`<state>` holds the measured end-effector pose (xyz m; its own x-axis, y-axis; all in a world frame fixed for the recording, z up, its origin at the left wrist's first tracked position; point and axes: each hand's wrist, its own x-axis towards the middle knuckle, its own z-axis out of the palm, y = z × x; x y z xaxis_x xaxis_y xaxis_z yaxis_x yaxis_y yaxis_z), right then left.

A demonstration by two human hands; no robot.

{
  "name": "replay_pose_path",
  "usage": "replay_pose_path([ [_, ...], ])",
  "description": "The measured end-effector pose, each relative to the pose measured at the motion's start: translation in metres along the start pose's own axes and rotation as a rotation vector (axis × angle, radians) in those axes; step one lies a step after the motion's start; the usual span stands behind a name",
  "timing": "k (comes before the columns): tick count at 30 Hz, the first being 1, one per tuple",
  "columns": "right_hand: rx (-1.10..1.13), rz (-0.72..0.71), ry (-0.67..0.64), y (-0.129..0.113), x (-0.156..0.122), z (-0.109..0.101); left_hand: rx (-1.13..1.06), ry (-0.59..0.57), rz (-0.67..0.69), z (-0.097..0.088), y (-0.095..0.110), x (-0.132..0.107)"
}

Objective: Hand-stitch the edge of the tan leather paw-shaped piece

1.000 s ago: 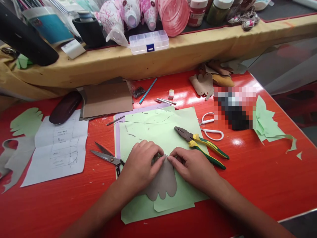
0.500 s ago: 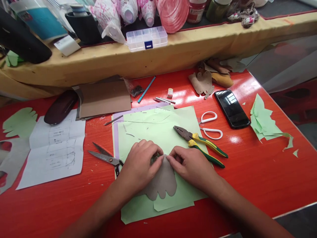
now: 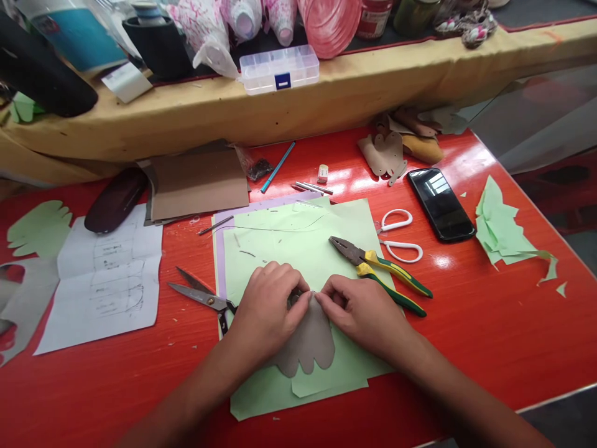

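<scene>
A grey-brown scalloped cut-out (image 3: 310, 345) lies on pale green paper sheets (image 3: 298, 242) near the front of the red table (image 3: 489, 323). My left hand (image 3: 268, 311) and my right hand (image 3: 361, 311) meet at its top edge, both with fingers curled and pinched on that edge. What sits between the fingertips is too small to make out. Green-and-yellow pliers (image 3: 380, 267) lie just right of my right hand. Grey scissors (image 3: 200, 295) lie open just left of my left hand.
White-handled scissors (image 3: 398, 236), a black phone (image 3: 441, 204) and green paper scraps (image 3: 506, 233) lie to the right. A white sheet with drawn outlines (image 3: 105, 274), a dark case (image 3: 116, 200) and brown card (image 3: 198, 183) lie left. A cluttered shelf with a clear box (image 3: 280, 68) runs behind.
Both hands stay pinched on the top of the cut-out. Only the view shifts a little.
</scene>
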<state>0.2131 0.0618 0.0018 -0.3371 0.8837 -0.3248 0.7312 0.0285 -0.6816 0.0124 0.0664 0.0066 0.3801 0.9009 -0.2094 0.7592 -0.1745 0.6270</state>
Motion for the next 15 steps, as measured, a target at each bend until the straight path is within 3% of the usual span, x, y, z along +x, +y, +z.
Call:
replay_pose_path([
  [15, -0.030, -0.017, 0.005, 0.0012, -0.0008, 0.0055, 0.018, 0.027, -0.007, 0.0012, 0.0035, -0.0012],
])
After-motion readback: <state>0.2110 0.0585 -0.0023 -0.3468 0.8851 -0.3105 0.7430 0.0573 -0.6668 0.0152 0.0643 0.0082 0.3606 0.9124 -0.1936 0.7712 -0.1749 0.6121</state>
